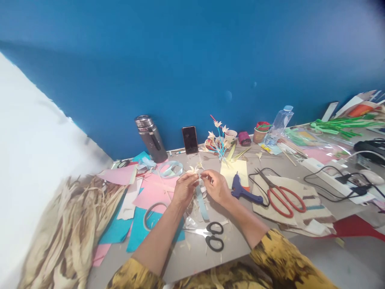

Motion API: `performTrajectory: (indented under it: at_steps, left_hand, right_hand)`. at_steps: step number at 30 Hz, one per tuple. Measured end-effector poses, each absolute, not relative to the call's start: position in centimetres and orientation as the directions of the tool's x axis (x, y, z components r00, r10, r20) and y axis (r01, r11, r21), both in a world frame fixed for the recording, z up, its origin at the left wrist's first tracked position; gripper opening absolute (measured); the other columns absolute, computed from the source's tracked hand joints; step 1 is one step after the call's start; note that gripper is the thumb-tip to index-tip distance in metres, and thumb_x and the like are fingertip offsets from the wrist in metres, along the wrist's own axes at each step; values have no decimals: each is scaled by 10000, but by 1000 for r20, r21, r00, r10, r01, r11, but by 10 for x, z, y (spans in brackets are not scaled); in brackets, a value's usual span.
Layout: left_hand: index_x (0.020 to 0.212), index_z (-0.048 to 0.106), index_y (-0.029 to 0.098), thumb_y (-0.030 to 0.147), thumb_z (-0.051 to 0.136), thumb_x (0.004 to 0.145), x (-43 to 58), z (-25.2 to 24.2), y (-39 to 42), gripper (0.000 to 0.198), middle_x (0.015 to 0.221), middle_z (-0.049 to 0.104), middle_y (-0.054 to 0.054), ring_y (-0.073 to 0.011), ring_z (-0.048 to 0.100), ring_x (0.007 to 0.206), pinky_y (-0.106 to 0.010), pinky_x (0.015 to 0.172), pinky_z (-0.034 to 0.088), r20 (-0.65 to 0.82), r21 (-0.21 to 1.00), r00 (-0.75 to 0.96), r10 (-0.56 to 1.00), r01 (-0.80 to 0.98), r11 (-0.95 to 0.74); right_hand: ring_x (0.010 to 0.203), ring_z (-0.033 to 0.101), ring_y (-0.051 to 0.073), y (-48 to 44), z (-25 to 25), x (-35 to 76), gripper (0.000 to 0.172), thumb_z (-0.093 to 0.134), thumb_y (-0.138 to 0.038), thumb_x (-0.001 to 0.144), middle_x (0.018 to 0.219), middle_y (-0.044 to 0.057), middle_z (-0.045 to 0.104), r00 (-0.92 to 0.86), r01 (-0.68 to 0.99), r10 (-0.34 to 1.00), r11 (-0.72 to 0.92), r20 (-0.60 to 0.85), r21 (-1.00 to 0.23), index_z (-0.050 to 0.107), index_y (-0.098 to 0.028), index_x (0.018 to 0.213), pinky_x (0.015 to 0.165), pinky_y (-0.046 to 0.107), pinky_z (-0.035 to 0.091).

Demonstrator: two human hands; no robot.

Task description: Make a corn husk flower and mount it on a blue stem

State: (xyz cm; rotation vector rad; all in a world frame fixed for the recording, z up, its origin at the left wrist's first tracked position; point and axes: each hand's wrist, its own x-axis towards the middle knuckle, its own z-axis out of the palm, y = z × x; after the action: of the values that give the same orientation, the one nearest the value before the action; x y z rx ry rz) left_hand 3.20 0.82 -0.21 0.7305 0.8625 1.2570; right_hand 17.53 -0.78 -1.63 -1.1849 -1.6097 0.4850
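Note:
My left hand (184,188) pinches a pale, cream-coloured artificial flower (192,170) whose petals stick up above the fingertips. Close beside it, the fingers of my right hand (215,185) are pinched together near the flower's base. What they grip is too small to make out. A light blue ribbon (201,204) hangs down between both hands toward the tabletop. Below lie black-handled scissors (210,236), partly behind my left forearm. Behind my right hand stand finished-looking cream flowers on blue stems (221,140).
A blue glue gun (243,190) and red-handled scissors (284,196) lie right. Dried husks (72,233) pile up at left beside pink paper (150,192) and a tape roll (147,218). A flask (152,140), phone (190,140) and bottle (279,126) stand along the wall; a power strip (337,180) sits far right.

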Motion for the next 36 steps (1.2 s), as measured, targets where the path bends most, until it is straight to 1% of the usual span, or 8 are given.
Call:
performTrajectory:
  at_steps: [4,8,12,15,21,28,32,36]
  left_hand:
    - [677,709,160,279,902,548,31,-1,7,260,752,690,-5,-133,628,750,-273,727,475,-169,820,114,979,-535,204]
    - [707,726,152,235,906,546,32,-2,7,255,798,716,-23,-139,633,758,-277,734,487,-188,798,139,972,-556,233]
    - [676,698,151,256,893,587,34,-3,6,239,825,713,-33,-148,635,781,-300,768,514,-197,779,179,964,-568,265]
    - [654,667,153,271,882,613,34,-4,6,248,845,706,-33,-145,628,787,-296,755,521,-204,767,202,958,-575,284]
    - [657,662,157,297,866,623,33,-6,8,250,865,706,-44,-166,633,835,-303,743,526,-204,757,198,959,-589,282]
    - [720,722,142,276,890,604,34,-2,5,244,787,688,-29,-137,622,744,-288,730,521,-180,783,200,963,-564,263]
    - [673,702,153,255,906,578,36,0,5,247,769,693,-11,-124,626,744,-268,741,510,-155,800,168,974,-557,223]
    - [667,701,153,281,918,559,38,1,4,274,738,684,0,-116,622,724,-268,757,506,-127,815,147,981,-548,188]
  right_hand:
    - [638,582,151,-10,-13,170,184,566,-219,842,831,41,735,-19,372,908,395,418,-840,724,-177,925,662,271,463]
    - [642,589,145,-10,-10,167,156,597,-271,830,778,19,725,-27,278,938,339,346,-898,720,-177,849,651,254,468]
    - [587,554,135,-10,-8,168,193,600,-331,837,680,1,669,4,209,960,273,280,-939,683,-171,770,578,239,442]
    - [561,522,126,-11,-7,168,180,598,-313,822,645,-10,632,24,185,969,238,247,-953,649,-174,721,547,230,415]
    - [595,539,132,-13,-5,168,138,607,-283,792,667,-10,641,51,174,974,209,221,-962,647,-176,715,566,231,411]
    - [584,539,133,-12,-6,168,184,600,-321,814,658,-2,656,56,161,978,189,200,-969,645,-172,717,568,238,419]
    - [604,563,141,-12,-6,168,190,604,-328,814,664,2,664,58,160,977,193,205,-968,646,-173,713,576,241,424]
    - [678,613,158,-11,-5,169,147,616,-298,795,748,19,709,49,153,974,211,221,-965,684,-169,783,639,254,461]
